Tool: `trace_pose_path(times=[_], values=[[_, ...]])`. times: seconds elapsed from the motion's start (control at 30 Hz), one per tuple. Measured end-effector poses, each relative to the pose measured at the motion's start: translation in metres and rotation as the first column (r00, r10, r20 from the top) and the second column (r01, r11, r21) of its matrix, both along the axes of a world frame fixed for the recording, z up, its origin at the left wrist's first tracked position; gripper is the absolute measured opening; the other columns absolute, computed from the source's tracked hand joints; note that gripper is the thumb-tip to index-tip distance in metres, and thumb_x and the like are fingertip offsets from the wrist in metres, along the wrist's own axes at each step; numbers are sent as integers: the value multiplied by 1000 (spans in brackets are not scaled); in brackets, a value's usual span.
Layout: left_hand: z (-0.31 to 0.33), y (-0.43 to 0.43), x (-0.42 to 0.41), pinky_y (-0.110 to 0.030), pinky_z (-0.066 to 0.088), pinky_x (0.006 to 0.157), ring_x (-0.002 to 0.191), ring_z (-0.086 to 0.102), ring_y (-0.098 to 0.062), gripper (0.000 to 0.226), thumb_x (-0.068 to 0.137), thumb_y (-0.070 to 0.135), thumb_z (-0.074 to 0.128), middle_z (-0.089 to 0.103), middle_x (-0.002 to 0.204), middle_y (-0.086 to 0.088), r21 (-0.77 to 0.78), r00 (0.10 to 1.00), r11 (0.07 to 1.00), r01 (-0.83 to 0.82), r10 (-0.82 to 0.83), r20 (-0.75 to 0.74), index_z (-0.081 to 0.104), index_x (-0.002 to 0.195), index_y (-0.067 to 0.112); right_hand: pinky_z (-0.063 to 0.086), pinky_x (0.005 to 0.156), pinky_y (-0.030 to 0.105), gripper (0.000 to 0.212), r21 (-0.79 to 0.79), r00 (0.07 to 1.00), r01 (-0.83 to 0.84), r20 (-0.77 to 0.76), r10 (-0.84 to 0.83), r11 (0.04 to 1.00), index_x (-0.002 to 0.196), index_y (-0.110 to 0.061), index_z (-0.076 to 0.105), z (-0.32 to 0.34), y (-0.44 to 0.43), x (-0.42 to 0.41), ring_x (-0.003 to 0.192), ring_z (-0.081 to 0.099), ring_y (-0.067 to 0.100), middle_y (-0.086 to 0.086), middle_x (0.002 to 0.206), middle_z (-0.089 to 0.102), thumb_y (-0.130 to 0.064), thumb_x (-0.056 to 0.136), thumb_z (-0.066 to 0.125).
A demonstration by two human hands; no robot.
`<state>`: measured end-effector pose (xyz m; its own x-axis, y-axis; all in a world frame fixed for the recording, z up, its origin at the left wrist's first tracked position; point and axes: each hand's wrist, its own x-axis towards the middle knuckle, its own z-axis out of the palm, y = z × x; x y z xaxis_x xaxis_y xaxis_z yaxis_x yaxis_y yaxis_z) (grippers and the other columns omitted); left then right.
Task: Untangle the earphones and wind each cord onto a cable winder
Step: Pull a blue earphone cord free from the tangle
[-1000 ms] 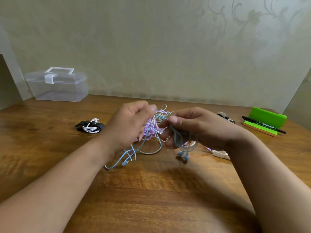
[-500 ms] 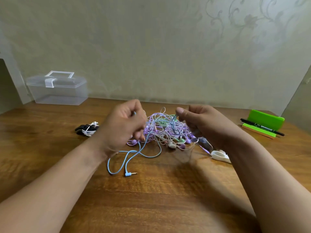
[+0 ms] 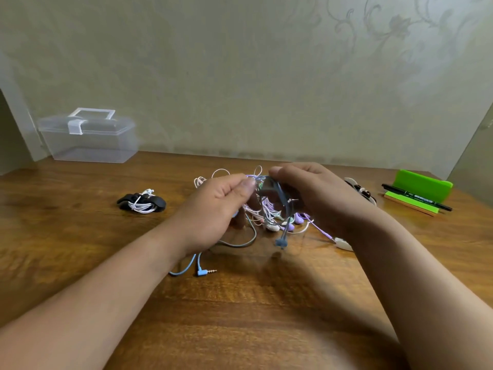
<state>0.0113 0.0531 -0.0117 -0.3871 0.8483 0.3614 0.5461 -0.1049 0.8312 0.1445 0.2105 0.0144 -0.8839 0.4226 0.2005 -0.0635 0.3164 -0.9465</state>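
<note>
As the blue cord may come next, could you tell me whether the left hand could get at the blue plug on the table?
Probably yes: the blue plug lies uncovered on the table near the left hand, though that hand pinches tangled cords and must release them first.

left hand (image 3: pixel 213 209): raised, fingers curled, thumb and forefinger pinching the blue cord (image 3: pixel 283 200) | right hand (image 3: pixel 320 198): just beside it, thumb forward, fingers curled round the same cord | forearms: bare, converging from the lower corners
</note>
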Motion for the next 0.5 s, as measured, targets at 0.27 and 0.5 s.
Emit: trace_pose_path(times=[0.27,0.5], values=[[7,0,-20,-46,47,76,78,70,-15,43,91,36,52,76,100,-5,239,898,920,-310,201,390,49,51,21,26,50,26,47,219,961,275,-45,-272,936,65,-20,63,1,10,6,54,30,14,-3,58,39,-58,93,67],[9,0,-23,-36,57,68,83,72,-31,42,100,13,42,76,98,-22,331,801,873,-357,105,590,40,58,12,36,51,20,51,414,942,108,247,-226,904,68,-9,63,4,13,12,49,44,11,5,61,50,-53,88,77]])
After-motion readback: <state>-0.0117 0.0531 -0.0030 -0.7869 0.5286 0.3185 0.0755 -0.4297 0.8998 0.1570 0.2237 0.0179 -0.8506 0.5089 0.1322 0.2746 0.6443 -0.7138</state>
